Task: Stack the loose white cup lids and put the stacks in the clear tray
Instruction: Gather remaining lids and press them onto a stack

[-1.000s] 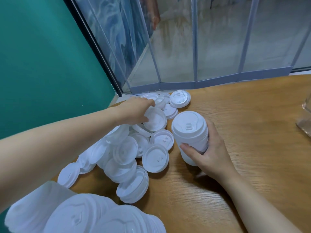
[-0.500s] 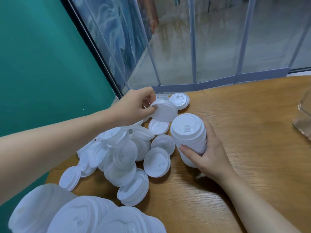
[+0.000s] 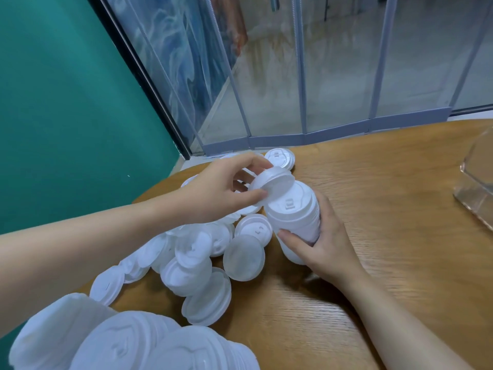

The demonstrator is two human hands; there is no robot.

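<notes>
One thin white plastic cup lid (image 3: 272, 182) is pinched at its rim by the left hand (image 3: 221, 190), tilted over the white lid stack (image 3: 296, 217) the right hand (image 3: 322, 244) grips on the wooden table (image 3: 373, 236). Light and flexible, it is probably best held by the edge. The clear tray (image 3: 477, 188) sits far right.

We see two bare forearms entering from the lower corners, no sleeves at any visible point. The left hand (image 3: 218, 190) and right hand (image 3: 326, 247) carry no gloves, rings, watch or bands. Nails we can see are short and unpainted.
</notes>
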